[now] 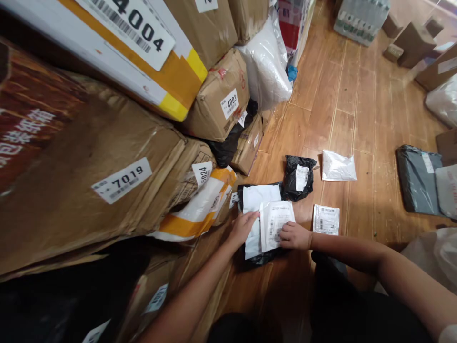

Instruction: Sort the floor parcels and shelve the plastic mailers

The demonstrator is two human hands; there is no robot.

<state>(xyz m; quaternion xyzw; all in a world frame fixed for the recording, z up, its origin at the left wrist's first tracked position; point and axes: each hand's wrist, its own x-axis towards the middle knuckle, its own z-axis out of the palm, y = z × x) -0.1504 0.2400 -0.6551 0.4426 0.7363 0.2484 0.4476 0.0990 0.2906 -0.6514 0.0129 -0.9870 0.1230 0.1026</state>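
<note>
in the head view, the labelled white packet (276,224) lay over a plain white packet (261,193) and a black bag (262,259), both partly covered, on the wooden floor (321,114). the left hand (244,228) was half curled, its fingertips at the labelled packet's left edge; whether it gripped anything could not be told. the right hand (295,236) was nearly closed, its bent fingers holding the right edge, its thumb hidden. the label's fine print was too small to read. a black parcel (300,177) stood out just beyond. the box marked 7019 (93,138) was cut off at left, deep shadow below it.
</note>
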